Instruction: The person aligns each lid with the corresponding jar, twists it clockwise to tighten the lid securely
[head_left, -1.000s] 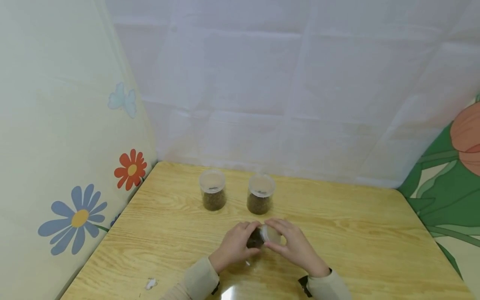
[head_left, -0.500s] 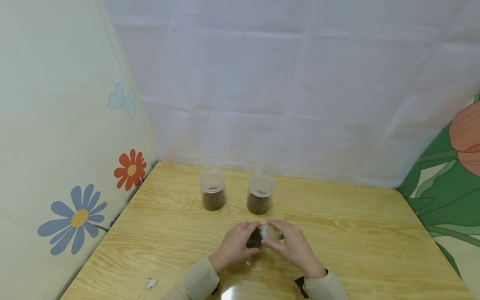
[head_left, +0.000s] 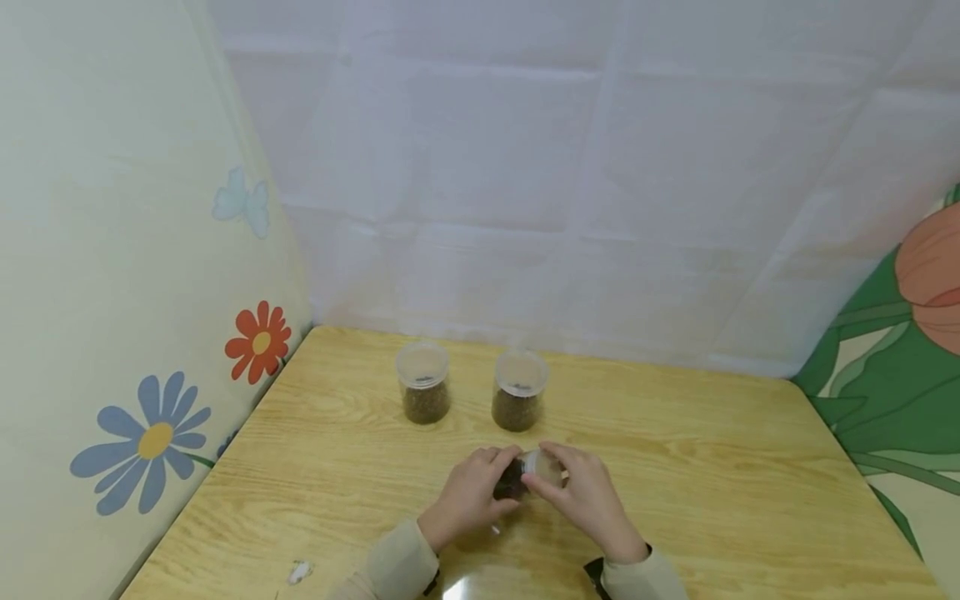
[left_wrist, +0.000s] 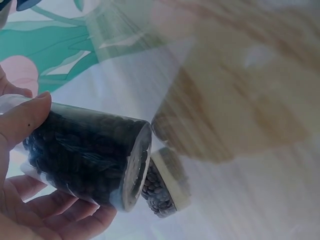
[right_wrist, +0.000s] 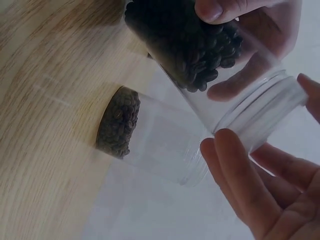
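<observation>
A clear plastic jar [head_left: 510, 480] of dark coffee beans is tilted on its side just over the table, its base toward the left. My left hand [head_left: 467, 493] grips its body, with the thumb [left_wrist: 25, 120] on one side and the fingers curled under the other in the left wrist view. Around the clear screw lid [right_wrist: 267, 112], my right hand [head_left: 591, 493] curls its thumb and fingers. The beans [right_wrist: 200, 52] have slid toward the base, leaving a gap below the lid.
Two similar lidded jars stand upright farther back, one on the left [head_left: 425, 400] and one on the right [head_left: 519, 407], each partly filled with brown beans. A white worn patch [head_left: 298, 572] marks the wooden table [head_left: 712, 475]. A pale cloth [head_left: 480, 183] hangs behind.
My right hand has turned slightly on the lid, its thumb shifting up and left and its wrist moving left. My left hand and the jar stay nearly in place.
</observation>
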